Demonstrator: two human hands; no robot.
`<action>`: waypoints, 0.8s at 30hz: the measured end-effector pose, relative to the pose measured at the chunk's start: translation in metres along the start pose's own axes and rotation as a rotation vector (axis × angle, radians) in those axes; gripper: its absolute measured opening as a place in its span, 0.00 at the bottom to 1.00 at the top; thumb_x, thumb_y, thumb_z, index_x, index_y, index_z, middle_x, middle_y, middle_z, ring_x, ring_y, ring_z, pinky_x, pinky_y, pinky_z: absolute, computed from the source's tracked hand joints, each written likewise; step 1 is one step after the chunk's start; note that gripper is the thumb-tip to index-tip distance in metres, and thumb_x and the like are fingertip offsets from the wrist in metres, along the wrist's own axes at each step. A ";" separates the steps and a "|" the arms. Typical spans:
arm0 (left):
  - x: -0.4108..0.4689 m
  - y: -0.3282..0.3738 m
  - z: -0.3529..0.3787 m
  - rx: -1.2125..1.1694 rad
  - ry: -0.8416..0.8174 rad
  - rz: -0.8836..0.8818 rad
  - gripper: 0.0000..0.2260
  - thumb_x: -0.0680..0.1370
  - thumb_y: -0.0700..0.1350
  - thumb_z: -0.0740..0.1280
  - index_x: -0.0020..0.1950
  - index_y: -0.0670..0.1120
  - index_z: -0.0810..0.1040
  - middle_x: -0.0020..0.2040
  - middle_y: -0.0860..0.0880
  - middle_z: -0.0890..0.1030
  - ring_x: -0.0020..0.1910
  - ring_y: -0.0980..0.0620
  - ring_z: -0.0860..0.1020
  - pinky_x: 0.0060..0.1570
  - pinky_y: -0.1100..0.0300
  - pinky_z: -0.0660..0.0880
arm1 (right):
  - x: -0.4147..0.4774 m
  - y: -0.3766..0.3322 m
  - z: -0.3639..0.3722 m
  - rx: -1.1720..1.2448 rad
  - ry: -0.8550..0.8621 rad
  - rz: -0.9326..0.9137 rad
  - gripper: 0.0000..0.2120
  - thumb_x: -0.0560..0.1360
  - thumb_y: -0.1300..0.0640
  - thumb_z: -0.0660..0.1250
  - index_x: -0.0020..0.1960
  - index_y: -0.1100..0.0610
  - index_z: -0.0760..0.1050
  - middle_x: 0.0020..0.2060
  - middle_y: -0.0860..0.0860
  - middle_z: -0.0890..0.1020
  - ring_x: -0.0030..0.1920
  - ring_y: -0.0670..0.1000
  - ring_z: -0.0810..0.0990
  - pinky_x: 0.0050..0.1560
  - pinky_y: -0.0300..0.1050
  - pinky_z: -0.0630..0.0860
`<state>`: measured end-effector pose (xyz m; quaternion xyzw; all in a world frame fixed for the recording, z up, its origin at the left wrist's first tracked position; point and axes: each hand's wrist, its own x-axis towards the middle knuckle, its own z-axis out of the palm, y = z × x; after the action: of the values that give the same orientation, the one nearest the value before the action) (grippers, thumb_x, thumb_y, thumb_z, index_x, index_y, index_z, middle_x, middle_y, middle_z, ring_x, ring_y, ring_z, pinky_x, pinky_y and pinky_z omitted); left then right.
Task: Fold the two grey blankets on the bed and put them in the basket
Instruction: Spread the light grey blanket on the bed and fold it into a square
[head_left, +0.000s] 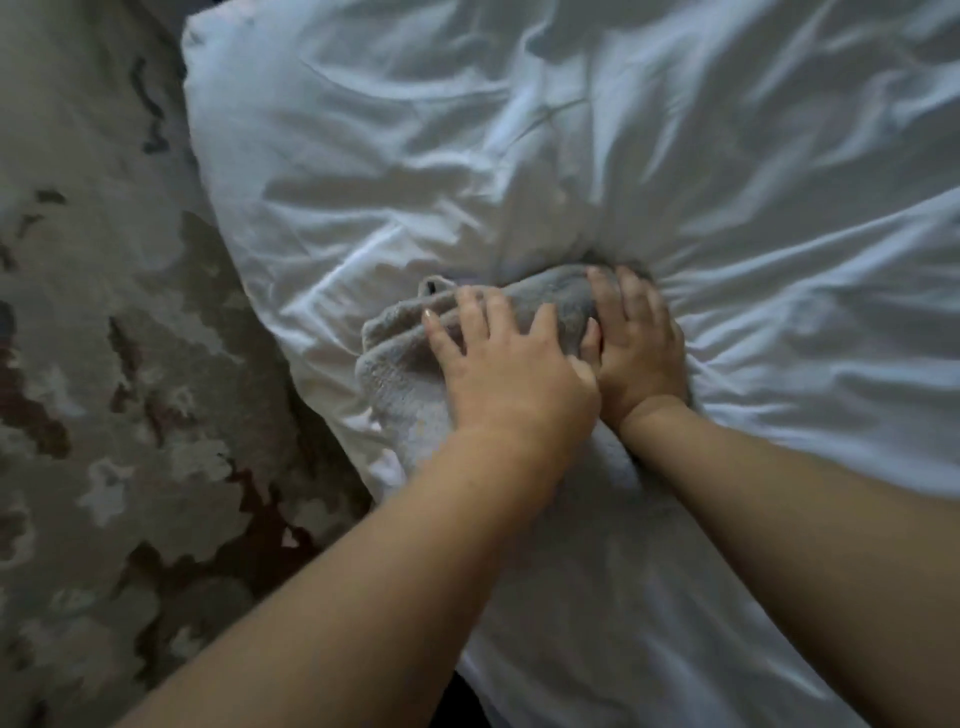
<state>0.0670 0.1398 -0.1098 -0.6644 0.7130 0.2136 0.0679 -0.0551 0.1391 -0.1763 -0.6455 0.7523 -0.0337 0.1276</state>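
Grey blanket (395, 364) dead centre of the view, folded into a thick, fluffy bundle. It lies on the bed (779, 467), close to the bed's 9 o'clock edge. Its layers show at the 9 o'clock end, and one loose corner pokes up at about 11 o'clock of the bundle.

Both hands are on top. The left hand (511, 379) lies flat across the middle, palm down, fingers spread wide and straight. It is pressing, not gripping. The right hand (636, 358) sits right beside it at 3 o'clock, and the two touch near the thumbs. Its fingers are straight and laid over the bundle's far end at 1 o'clock, pushing it down. That hand is released too, nothing clenched.

The blanket sinks into the white duvet (519, 135), and creases fan out from the hollow toward 12, 2 and 3 o'clock. The duvet is rumpled all the way across.

The left forearm (363, 571) comes in from 7 o'clock and the right forearm (805, 519) from 4 o'clock, both bare.

Over at 9 o'clock, beside the bed, a patterned rug (93, 364) in beige with dark brown and reddish patches runs from 11 down to 7 o'clock.

The view is slightly blurred, so the blanket's finer fold lines are hard to read.
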 end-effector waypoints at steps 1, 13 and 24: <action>-0.014 0.001 0.005 -0.014 -0.002 -0.018 0.28 0.75 0.58 0.52 0.76 0.57 0.57 0.79 0.43 0.49 0.77 0.43 0.42 0.67 0.39 0.29 | -0.001 0.000 -0.003 0.006 -0.006 0.004 0.35 0.71 0.43 0.39 0.76 0.50 0.58 0.75 0.55 0.62 0.74 0.58 0.61 0.69 0.56 0.61; 0.023 -0.072 0.116 -0.214 0.501 0.214 0.28 0.70 0.53 0.58 0.70 0.52 0.66 0.70 0.42 0.71 0.69 0.46 0.64 0.70 0.49 0.51 | 0.015 0.017 0.052 0.129 0.228 -0.125 0.31 0.72 0.48 0.52 0.73 0.57 0.66 0.71 0.60 0.68 0.71 0.62 0.65 0.68 0.58 0.63; 0.030 -0.069 0.118 -0.193 0.537 0.195 0.26 0.70 0.53 0.57 0.69 0.51 0.65 0.68 0.41 0.73 0.68 0.45 0.65 0.70 0.50 0.52 | 0.024 0.015 0.053 0.103 0.232 -0.124 0.32 0.71 0.46 0.51 0.73 0.55 0.66 0.71 0.58 0.69 0.71 0.61 0.65 0.66 0.55 0.62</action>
<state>0.1094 0.1573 -0.2421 -0.6291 0.7420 0.1026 -0.2075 -0.0599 0.1242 -0.2340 -0.6751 0.7179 -0.1544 0.0705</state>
